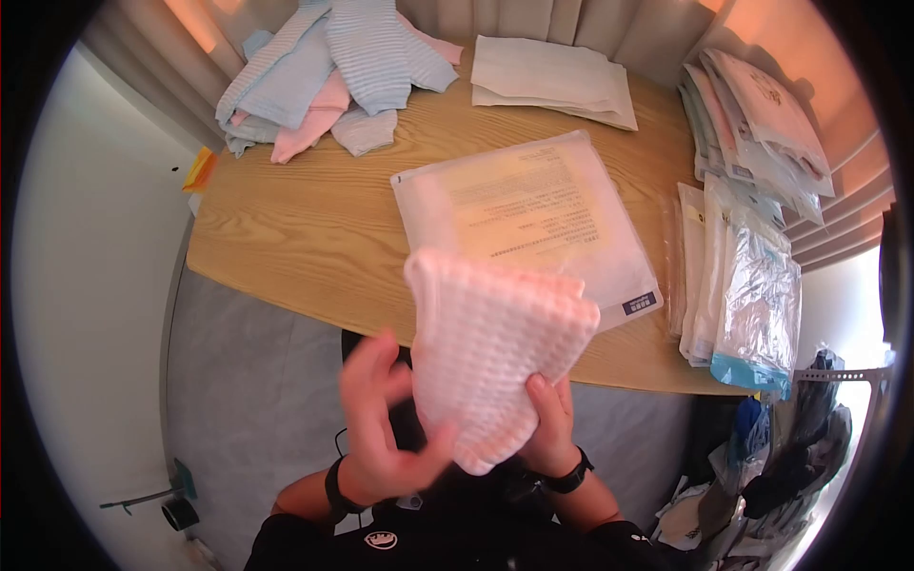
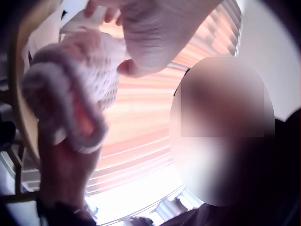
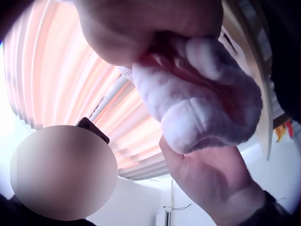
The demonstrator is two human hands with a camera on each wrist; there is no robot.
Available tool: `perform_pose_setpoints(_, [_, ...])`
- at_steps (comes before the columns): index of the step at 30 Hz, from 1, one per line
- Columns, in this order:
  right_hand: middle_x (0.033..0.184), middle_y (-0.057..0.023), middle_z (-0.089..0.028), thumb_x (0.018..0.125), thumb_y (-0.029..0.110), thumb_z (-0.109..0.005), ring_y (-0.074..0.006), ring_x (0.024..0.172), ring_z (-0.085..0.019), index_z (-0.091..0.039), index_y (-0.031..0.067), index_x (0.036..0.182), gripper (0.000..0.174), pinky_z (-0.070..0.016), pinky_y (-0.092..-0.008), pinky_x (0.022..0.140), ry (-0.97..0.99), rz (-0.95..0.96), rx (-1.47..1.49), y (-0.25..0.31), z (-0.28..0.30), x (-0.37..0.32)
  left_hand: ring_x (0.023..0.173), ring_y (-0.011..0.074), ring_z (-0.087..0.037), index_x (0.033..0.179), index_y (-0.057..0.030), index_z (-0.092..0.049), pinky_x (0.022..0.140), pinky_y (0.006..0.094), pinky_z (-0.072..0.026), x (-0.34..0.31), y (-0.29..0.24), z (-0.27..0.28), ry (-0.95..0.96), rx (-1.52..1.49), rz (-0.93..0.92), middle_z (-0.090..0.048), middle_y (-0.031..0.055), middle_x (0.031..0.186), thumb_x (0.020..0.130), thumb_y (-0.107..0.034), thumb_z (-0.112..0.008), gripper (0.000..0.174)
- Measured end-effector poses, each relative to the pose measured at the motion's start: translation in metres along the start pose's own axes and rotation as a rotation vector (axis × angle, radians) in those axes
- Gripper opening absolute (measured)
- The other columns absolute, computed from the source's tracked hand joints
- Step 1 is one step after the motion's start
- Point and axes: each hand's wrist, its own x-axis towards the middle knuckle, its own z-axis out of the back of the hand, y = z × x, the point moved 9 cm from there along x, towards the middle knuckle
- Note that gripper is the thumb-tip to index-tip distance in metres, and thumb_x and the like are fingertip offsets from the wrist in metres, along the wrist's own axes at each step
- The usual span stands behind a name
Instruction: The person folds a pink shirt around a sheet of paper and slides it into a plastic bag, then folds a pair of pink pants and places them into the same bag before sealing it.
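A folded pink waffle-knit garment (image 1: 505, 352) is held up over the table's near edge, a thick bundle of several layers. My right hand (image 1: 552, 423) grips its lower right side, thumb on the front face and fingers behind. In the right wrist view the folded layers of the garment (image 3: 202, 99) hang from under that hand. My left hand (image 1: 386, 433), blurred, is at the garment's left side with fingers spread and loosely bent. In the left wrist view, the left hand (image 2: 160, 37) has its thumb beside the knit and apart from the fingers.
On the wooden table (image 1: 286, 228) lies a clear zip bag (image 1: 533, 209) with a printed sheet. White bags (image 1: 552, 81) lie behind it. Striped and pink garments (image 1: 333, 86) are piled at back left. Packed clothes (image 1: 762, 124) and sealed bags (image 1: 752, 285) stand along the right.
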Motion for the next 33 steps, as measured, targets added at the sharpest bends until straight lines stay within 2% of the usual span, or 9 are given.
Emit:
perform_pose_setpoints(1, [0.133, -0.0138, -0.046, 0.091, 0.02, -0.052, -0.0245, 0.118, -0.05, -0.03, 0.0026, 0.138, 0.055, -0.0423, -0.04, 0.098, -0.013, 0.026, -0.1, 0.003, 0.012, -0.008, 0.118, 0.0238, -0.05, 0.132, -0.0019, -0.038, 0.099, 0.0404, -0.0397, 0.004, 0.004, -0.004, 0.009, -0.005, 0.002, -0.033, 0.0146, 0.136, 0.071, -0.003, -0.074, 0.071])
perform_pose_setpoints(3, [0.132, -0.0124, -0.047, 0.09, 0.011, -0.053, -0.0216, 0.119, -0.048, -0.035, 0.002, 0.136, 0.051, -0.0426, -0.0382, 0.097, 0.039, 0.048, -0.099, 0.006, 0.027, -0.018, 0.116, 0.0203, -0.051, 0.136, -0.0011, -0.026, 0.098, 0.0362, -0.0414, 0.002, 0.046, -0.027, 0.087, -0.556, 0.428, -0.039, 0.0123, 0.134, 0.072, 0.0, -0.074, 0.08])
perform_pose_setpoints(4, [0.133, -0.0116, -0.046, 0.089, 0.007, -0.053, -0.0194, 0.121, -0.046, -0.033, 0.0004, 0.137, 0.052, -0.039, -0.0357, 0.099, 0.101, 0.044, -0.186, 0.006, 0.029, -0.025, 0.115, 0.0174, -0.051, 0.131, 0.0002, -0.032, 0.097, 0.0335, -0.0417, 0.001, 0.046, -0.037, 0.209, -0.561, 0.493, -0.045, 0.0112, 0.13, 0.079, -0.002, -0.069, 0.065])
perform_pose_setpoints(10, [0.129, -0.0092, -0.051, 0.089, 0.003, -0.055, -0.0169, 0.118, -0.048, -0.036, -0.0021, 0.135, 0.049, -0.0363, -0.0317, 0.1, 0.064, 0.091, -0.595, 0.03, 0.049, -0.052, 0.113, 0.0146, -0.05, 0.13, 0.0003, -0.038, 0.095, 0.032, -0.0417, -0.007, 0.05, -0.074, 0.258, -0.616, 0.503, -0.051, 0.0084, 0.125, 0.092, -0.005, -0.053, 0.041])
perform_pose_setpoints(13, [0.123, -0.0088, -0.055, 0.094, 0.009, -0.051, -0.0164, 0.11, -0.054, -0.045, -0.0004, 0.129, 0.037, -0.0431, -0.0319, 0.094, -0.201, 0.218, -0.618, 0.055, 0.087, -0.066, 0.112, 0.019, -0.053, 0.128, -0.0002, -0.042, 0.095, 0.0315, -0.0417, 0.002, 0.051, -0.084, 0.35, -0.649, 0.58, -0.054, 0.0106, 0.122, 0.092, -0.008, -0.053, 0.038])
perform_pose_setpoints(16, [0.122, -0.0091, -0.056, 0.096, 0.011, -0.049, -0.0158, 0.107, -0.056, -0.044, -0.0006, 0.129, 0.035, -0.0445, -0.0316, 0.093, -0.349, 0.278, -0.4, 0.072, 0.12, -0.068, 0.115, 0.0327, -0.05, 0.122, -0.0005, -0.05, 0.096, 0.0397, -0.0414, 0.033, 0.021, -0.091, 0.441, 0.428, -0.254, -0.047, 0.0176, 0.129, 0.077, -0.003, -0.065, 0.048])
perform_pose_setpoints(20, [0.123, -0.0091, -0.055, 0.094, 0.008, -0.051, -0.0144, 0.108, -0.053, -0.045, -0.0018, 0.128, 0.035, -0.0426, -0.0306, 0.094, -0.392, 0.311, -0.317, 0.086, 0.14, -0.069, 0.107, 0.0371, -0.054, 0.122, -0.0041, -0.05, 0.094, 0.042, -0.044, 0.041, 0.034, -0.103, 0.535, 0.68, -0.323, -0.046, 0.0187, 0.128, 0.067, 0.001, -0.066, 0.058])
perform_pose_setpoints(27, [0.122, -0.0088, -0.056, 0.093, 0.008, -0.052, -0.0141, 0.107, -0.054, -0.045, -0.0016, 0.129, 0.037, -0.0443, -0.031, 0.093, -0.207, 0.189, -0.244, 0.071, 0.129, -0.061, 0.095, 0.0321, -0.06, 0.112, -0.0034, -0.057, 0.08, 0.0361, -0.0512, 0.052, 0.041, -0.095, 0.541, 0.67, -0.35, -0.059, 0.0136, 0.109, 0.071, 0.003, -0.064, 0.042])
perform_pose_setpoints(33, [0.127, -0.01, -0.053, 0.09, 0.005, -0.052, -0.0158, 0.115, -0.051, -0.037, -0.002, 0.136, 0.048, -0.0394, -0.0311, 0.098, -0.016, 0.202, -0.32, 0.08, 0.063, -0.048, 0.073, 0.0229, -0.065, 0.095, -0.0017, -0.065, 0.062, 0.0293, -0.0519, 0.09, -0.024, -0.05, 0.194, 0.492, -0.331, -0.065, 0.0122, 0.087, 0.074, 0.001, -0.066, 0.021])
